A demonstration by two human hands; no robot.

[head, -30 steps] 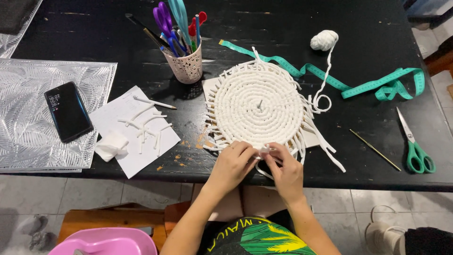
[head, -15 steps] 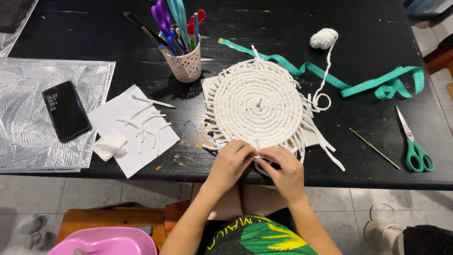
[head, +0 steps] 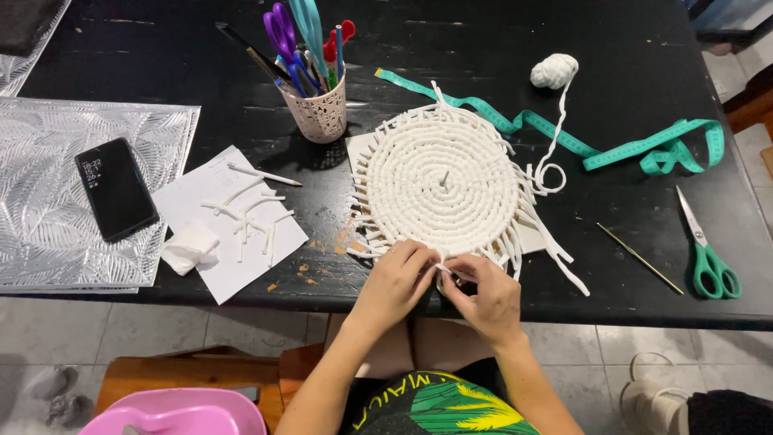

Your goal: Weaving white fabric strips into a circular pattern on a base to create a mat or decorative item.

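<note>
Two bare hands meet at the near edge of the black wooden desk (head: 499,48), at six o'clock of the round white coiled-rope mat (head: 443,184). Going from the left: a silver embossed leaf-pattern placemat (head: 48,169) carries a black smartphone (head: 116,188); beside it lies a white paper sheet (head: 217,201) strewn with short white cord offcuts (head: 245,213), a folded white tissue (head: 188,247) at its seven o'clock. At eleven o'clock of the mat stands a cream perforated cup (head: 316,111) full of scissors and pens. The left hand (head: 394,282) is curled, fingertips pressed on the mat's fringe; the right hand (head: 483,292) is closed in a pinch on a loose white cord end (head: 448,271) between the two hands. At one o'clock of the mat sits a small white cord ball (head: 554,71), with a teal measuring tape (head: 644,149) trailing right. Farther right lie a thin golden crochet hook (head: 640,258) and green-handled scissors (head: 707,258).
</note>
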